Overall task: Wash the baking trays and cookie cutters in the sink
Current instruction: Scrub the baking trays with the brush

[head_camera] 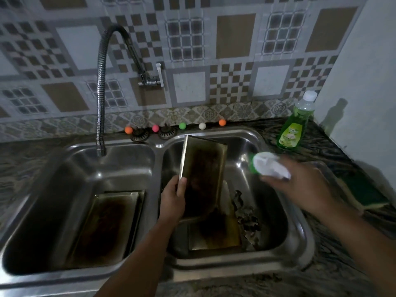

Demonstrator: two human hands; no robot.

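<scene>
My left hand [173,199] grips the left edge of a stained rectangular baking tray [203,168], holding it tilted up over the right sink basin [276,211]. A second tray [216,232] lies flat on that basin's floor, with several dark cookie cutters [246,217] beside it on the right. A third stained tray [107,221] lies in the left basin [64,189]. My right hand [300,185], blurred, holds a white and green scrubbing cloth [265,165] over the right basin's far right corner.
A flexible faucet hose [100,103] hangs over the left basin. A green dish soap bottle [296,123] stands on the counter at back right. A green sponge [364,189] lies right of the sink. Coloured balls [182,125] and two drain strainers [167,131] line the back ledge.
</scene>
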